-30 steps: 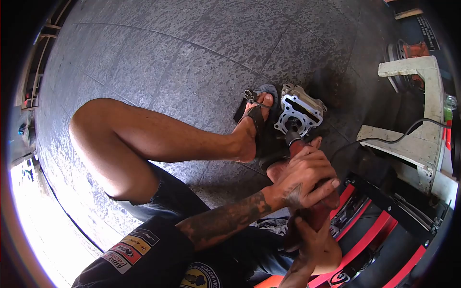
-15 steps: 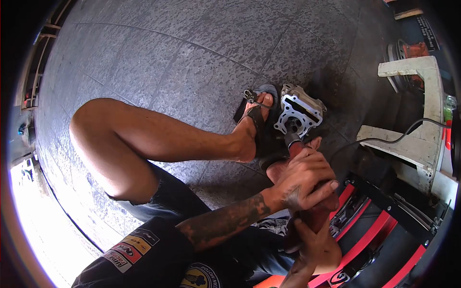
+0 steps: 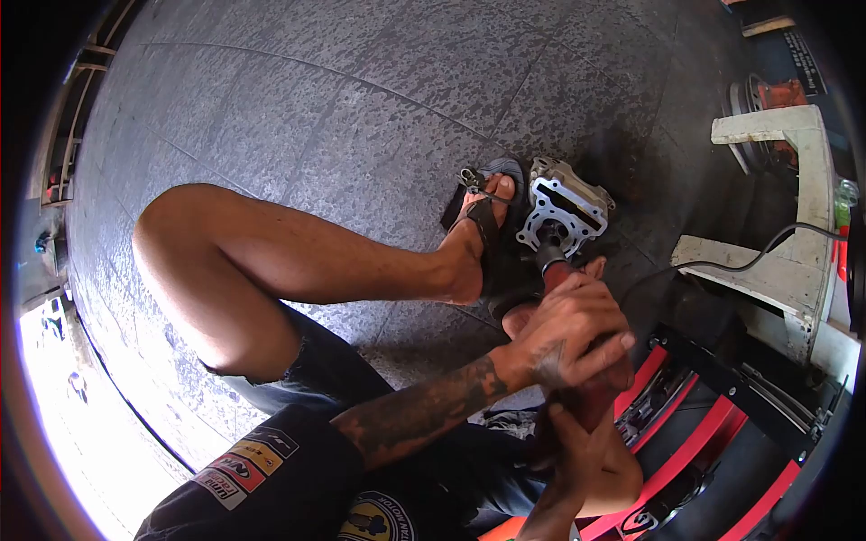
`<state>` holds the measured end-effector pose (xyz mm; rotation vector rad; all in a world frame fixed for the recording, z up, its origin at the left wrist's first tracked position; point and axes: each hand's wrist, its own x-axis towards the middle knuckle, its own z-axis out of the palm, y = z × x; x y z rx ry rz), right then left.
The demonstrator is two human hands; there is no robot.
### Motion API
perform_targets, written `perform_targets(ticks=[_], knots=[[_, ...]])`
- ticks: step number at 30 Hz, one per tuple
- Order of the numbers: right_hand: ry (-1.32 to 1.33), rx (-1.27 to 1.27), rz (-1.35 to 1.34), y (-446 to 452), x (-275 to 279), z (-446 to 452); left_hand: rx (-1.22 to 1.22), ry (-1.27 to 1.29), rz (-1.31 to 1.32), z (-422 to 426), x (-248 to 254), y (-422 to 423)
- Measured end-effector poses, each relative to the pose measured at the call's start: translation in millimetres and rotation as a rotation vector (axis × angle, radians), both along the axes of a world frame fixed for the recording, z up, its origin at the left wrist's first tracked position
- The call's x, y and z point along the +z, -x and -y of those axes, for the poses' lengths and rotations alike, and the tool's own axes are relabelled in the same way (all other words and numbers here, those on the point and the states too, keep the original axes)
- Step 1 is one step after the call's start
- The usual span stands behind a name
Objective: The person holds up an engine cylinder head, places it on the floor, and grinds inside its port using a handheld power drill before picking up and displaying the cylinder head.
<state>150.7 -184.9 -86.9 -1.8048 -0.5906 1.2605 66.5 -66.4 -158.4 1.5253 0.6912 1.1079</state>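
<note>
A metal engine cylinder head [image 3: 566, 207] sits on the floor between my feet, its flat gasket face turned toward me. A red rotary power tool, which looks like a die grinder [image 3: 557, 272], points its grey nose into the round chamber of that face. My left hand [image 3: 577, 329] is wrapped over the front of the red body, thumb toward me. Lower down, my right hand [image 3: 582, 442] grips the rear of the tool, partly hidden in shadow. The very tip of the tool cannot be made out inside the chamber.
My sandaled foot [image 3: 487, 207] is just left of the cylinder head; my other foot [image 3: 595, 267] is at its near side. A white wooden stool [image 3: 798, 243] stands at right, a black cable [image 3: 767, 242] crossing it. A red and black rack [image 3: 695, 451] is at lower right.
The tool and both hands have barely moved; the grip is the same. The cylinder head appears shifted very slightly to the right in view, along with my foot.
</note>
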Motion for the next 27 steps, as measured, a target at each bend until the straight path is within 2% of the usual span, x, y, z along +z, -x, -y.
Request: perform_targets(ticks=[4, 8, 14, 17, 23, 27], knots=[[0.032, 0.028, -0.062, 5.9, 8.7, -27.4, 0.010, 0.011, -0.014, -11.4, -5.3, 0.2], [0.014, 0.048, -0.039, 0.7, 4.7, -2.7, 0.009, -0.020, 0.003, -0.2, -0.5, 1.6], [-0.014, -0.051, -0.021, 4.0, 1.8, -14.8, 0.020, -0.012, -0.028, -7.5, -4.4, -0.3], [0.099, 0.005, -0.074, 3.6, 9.3, -27.5, 0.049, -0.062, -0.039, -15.2, -8.2, -1.7], [0.035, 0.016, -0.026, -7.6, -3.7, 9.0, 0.020, -0.080, -0.044, 2.9, 4.1, -1.3], [-0.002, -0.003, -0.094, -3.5, 1.7, -10.1, 0.037, -0.057, -0.070, -6.1, -3.4, -2.9]])
